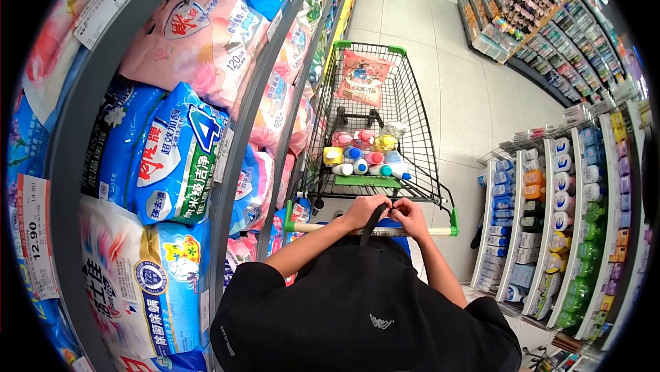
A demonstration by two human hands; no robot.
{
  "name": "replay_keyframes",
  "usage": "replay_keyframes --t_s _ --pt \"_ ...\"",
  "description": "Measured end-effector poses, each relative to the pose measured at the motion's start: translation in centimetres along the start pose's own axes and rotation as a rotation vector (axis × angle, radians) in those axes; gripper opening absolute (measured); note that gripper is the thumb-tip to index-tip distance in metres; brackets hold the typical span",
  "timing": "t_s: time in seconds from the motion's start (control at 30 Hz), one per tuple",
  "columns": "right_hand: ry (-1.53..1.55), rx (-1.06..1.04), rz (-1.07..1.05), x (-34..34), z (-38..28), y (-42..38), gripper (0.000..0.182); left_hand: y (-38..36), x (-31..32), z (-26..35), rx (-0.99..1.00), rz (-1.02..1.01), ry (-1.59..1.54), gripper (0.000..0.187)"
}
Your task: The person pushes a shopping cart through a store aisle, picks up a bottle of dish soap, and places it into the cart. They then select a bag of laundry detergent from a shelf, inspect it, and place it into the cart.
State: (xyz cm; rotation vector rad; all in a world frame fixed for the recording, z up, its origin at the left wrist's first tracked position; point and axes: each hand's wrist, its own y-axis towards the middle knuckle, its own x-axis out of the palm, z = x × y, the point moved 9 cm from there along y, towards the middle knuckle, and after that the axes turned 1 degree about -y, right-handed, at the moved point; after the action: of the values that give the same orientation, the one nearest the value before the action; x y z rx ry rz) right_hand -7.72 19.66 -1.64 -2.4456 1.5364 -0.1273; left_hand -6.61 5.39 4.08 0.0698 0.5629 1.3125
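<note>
Just above the pale handle [316, 228] of a shopping cart [421, 124], pinching a black strap [372, 226] with the fingers of the left hand [364, 212], clamped shut on it. Bringing the right hand [411, 218] up close beside, with fingers drawn together near the upper end of the strap; too small to tell whether gripping it too. Letting the strap run down from the fingers toward a black shirt [316, 303] with a small light logo on it.

Reaching both bare forearms forward, over the near end of the cart, with green fittings at either end of the handle. Beyond, inside the wire basket, keeping a cluster of bottles [375, 158] with blue, pink, teal and white tops, close to a yellow container [333, 156]. Farther off, at the far end of the cart, a pink packet [363, 78] with printing.

To the left, shelves stacked with a large pink bag [199, 38], a blue bag [180, 159] marked with a 4, and a white and blue bag [148, 279]. To the right, across a pale tiled floor [440, 83], racks of green bottles [581, 269] and other goods
</note>
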Motion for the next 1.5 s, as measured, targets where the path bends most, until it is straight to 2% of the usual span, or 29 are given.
replay_keyframes --t_s 0.53,1.13,1.33,1.5 --pt "0.008 0.024 -0.059 0.5 0.2 -0.1 0.012 -0.1 -0.2 -0.2 -0.008 0.027 -0.028 0.012" --pt "-0.258 0.01 0.005 0.9 -0.1 0.2 0.016 -0.2 -0.3 -0.3 0.028 -0.016 -0.014 0.015" --pt "-0.068 0.047 0.015 0.6 1.0 0.4 0.014 -0.1 -0.4 -0.3 0.024 -0.011 -0.02 0.015" --pt "-0.028 0.033 -0.033 0.7 0.9 0.5 0.013 0.1 -0.6 -0.1 0.003 -0.008 -0.035 0.012"
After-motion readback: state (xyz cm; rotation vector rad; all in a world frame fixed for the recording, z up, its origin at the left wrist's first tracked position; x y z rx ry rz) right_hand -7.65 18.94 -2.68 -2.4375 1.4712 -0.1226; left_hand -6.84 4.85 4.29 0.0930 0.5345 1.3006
